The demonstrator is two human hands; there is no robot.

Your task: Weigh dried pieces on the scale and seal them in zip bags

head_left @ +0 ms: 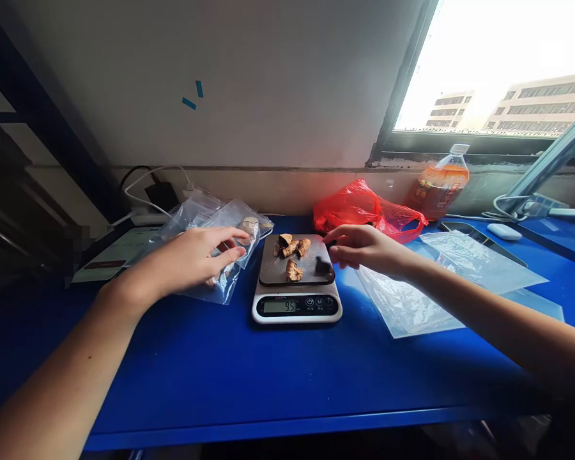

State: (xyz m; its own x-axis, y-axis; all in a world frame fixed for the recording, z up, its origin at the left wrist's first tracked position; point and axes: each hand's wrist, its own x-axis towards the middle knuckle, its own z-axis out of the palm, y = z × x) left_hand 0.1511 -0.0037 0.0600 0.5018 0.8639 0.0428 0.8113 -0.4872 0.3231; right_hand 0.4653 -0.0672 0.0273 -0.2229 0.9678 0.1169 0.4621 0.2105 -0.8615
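A white kitchen scale [297, 309] with a grey metal plate stands in the middle, its display reading about 9.5. Several brown, wrinkled dried pieces [294, 271] lie on the plate, most at the back and one nearer the front. My left hand [206, 255] hovers left of the scale above clear zip bags [223, 291], thumb and fingers apart and nothing in them. At the plate's right edge is my right hand [359, 246], its index finger stretched out and the others loosely bent. I see nothing held in it; its shadow falls on the plate.
Behind the scale lies a red plastic bag [352, 201], beside an orange-labelled bottle [443, 182]. Clear flat bags [412, 306] lie under my right forearm, near a phone [489, 239] and a white oval object [504, 231]. Cables and a booklet [110, 255] are at left.
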